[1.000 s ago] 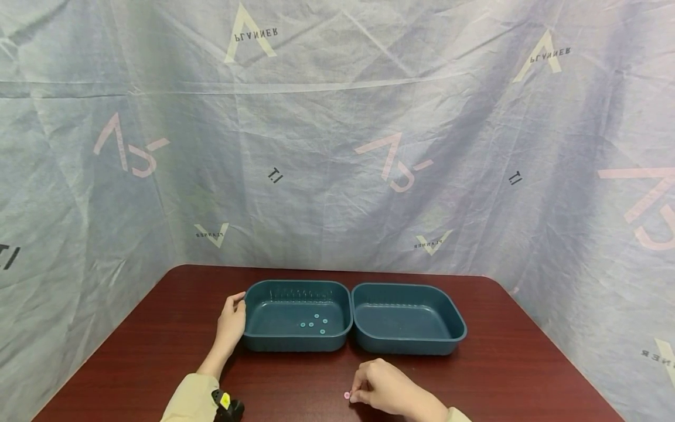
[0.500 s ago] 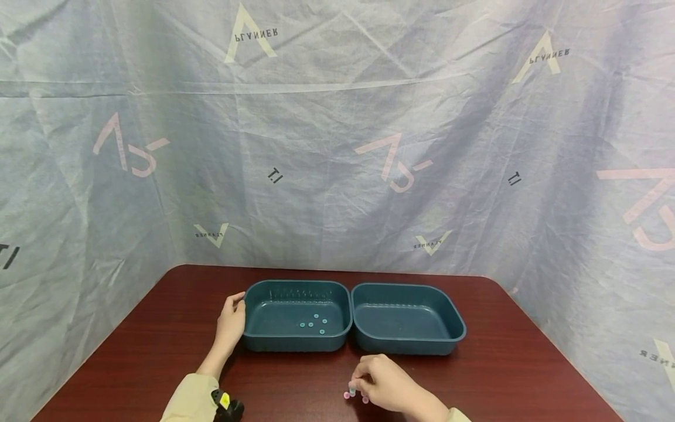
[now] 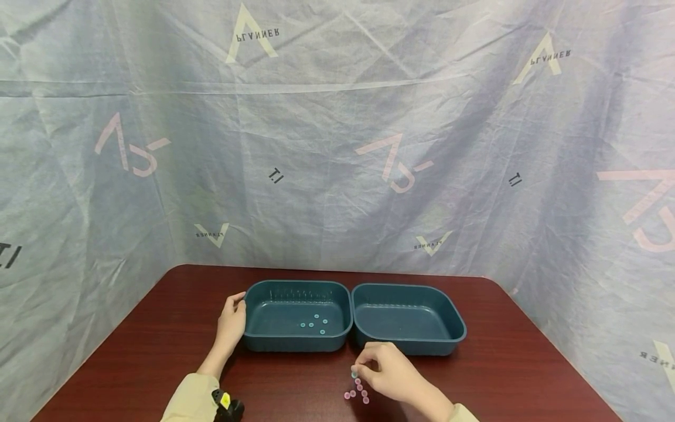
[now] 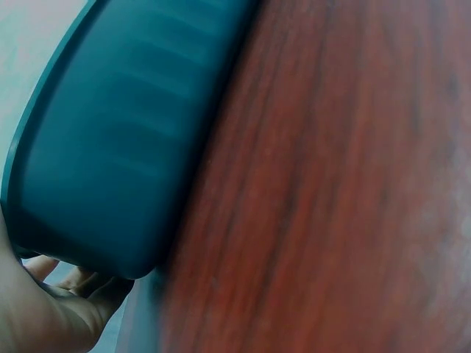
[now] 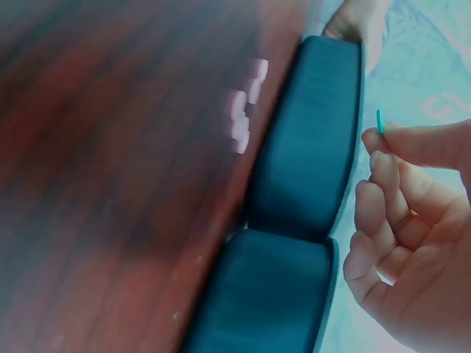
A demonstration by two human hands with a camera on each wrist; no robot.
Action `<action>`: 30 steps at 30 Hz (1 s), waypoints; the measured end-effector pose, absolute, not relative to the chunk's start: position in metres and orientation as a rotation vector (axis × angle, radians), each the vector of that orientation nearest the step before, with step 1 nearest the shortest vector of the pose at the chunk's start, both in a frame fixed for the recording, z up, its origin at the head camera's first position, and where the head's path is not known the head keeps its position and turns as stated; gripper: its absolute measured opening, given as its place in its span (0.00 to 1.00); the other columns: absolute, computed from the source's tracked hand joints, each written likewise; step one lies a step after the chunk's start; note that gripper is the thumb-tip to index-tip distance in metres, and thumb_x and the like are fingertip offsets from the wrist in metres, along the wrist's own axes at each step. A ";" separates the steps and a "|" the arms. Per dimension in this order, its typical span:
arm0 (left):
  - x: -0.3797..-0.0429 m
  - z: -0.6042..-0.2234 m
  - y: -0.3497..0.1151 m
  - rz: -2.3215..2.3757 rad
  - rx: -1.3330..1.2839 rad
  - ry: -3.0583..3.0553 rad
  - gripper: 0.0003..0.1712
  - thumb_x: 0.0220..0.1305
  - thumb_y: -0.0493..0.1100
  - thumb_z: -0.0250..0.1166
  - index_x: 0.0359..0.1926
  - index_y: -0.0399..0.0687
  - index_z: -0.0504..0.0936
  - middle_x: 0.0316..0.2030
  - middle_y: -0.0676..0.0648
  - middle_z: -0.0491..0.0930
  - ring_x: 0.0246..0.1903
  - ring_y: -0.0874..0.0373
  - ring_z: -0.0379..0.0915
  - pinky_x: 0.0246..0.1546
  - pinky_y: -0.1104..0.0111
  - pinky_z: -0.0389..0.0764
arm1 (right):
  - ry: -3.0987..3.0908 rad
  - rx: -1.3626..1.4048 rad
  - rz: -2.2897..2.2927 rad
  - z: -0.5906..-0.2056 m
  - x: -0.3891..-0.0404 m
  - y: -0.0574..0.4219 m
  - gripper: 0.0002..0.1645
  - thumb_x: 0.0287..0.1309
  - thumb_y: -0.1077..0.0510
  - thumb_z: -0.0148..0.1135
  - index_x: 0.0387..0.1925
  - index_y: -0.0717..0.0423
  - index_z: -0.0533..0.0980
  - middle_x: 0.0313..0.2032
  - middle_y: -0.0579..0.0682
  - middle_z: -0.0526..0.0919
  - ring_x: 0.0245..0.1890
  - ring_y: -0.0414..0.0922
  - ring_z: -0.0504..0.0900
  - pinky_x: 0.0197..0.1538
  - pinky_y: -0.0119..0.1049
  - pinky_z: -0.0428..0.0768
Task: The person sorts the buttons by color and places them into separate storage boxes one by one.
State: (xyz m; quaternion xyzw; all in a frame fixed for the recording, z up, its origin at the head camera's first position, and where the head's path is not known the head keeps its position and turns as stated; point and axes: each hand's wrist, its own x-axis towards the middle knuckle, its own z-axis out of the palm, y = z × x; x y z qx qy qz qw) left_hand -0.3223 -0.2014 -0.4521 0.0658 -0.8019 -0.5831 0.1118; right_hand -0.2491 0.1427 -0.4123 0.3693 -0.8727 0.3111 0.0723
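Observation:
In the head view my left hand (image 3: pixel 231 321) holds the left end of a dark teal tray (image 3: pixel 295 344). The left wrist view shows its fingers (image 4: pixel 77 279) bent round the tray's end wall (image 4: pixel 110 147). My right hand (image 3: pixel 387 369) pinches a small teal button (image 3: pixel 354 374) between thumb and forefinger, above the table; its thin edge stands up from the fingertips in the right wrist view. Just below that hand, several pink buttons (image 3: pixel 364 393) lie in a loose cluster on the table. Several teal buttons (image 3: pixel 311 324) lie on the left tray's floor.
A second dark teal tray (image 3: pixel 408 347), with nothing visible in it, touches the first one's right side. Both stand on a dark red wood-grain table (image 3: pixel 295 387). A printed grey cloth (image 3: pixel 327 146) hangs behind and at the sides.
My right hand has risen and moved a little toward the trays, with the teal button now plainly visible at its fingertips. More pink buttons have come into sight below. My left hand stays put.

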 end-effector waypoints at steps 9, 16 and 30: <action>-0.325 -0.454 -0.203 -1.712 0.208 -2.350 0.27 0.75 0.48 0.35 0.69 0.41 0.55 0.67 0.32 0.57 0.65 0.37 0.54 0.60 0.44 0.60 | -2.580 0.948 1.028 -0.400 -0.254 0.136 0.08 0.55 0.57 0.65 0.22 0.44 0.79 0.20 0.35 0.71 0.18 0.28 0.66 0.22 0.24 0.69; -0.325 -0.454 -0.202 -1.733 0.205 -2.339 0.27 0.75 0.48 0.35 0.69 0.41 0.55 0.67 0.33 0.56 0.65 0.37 0.53 0.60 0.44 0.60 | -2.531 0.873 1.054 -0.392 -0.262 0.125 0.07 0.56 0.57 0.65 0.23 0.45 0.80 0.21 0.37 0.73 0.19 0.30 0.68 0.24 0.25 0.71; -0.325 -0.455 -0.201 -1.754 0.214 -2.307 0.26 0.75 0.46 0.37 0.67 0.38 0.56 0.64 0.32 0.59 0.64 0.37 0.56 0.58 0.46 0.63 | -2.498 0.775 1.015 -0.383 -0.289 0.103 0.07 0.57 0.57 0.64 0.27 0.53 0.83 0.23 0.41 0.78 0.19 0.32 0.68 0.23 0.27 0.70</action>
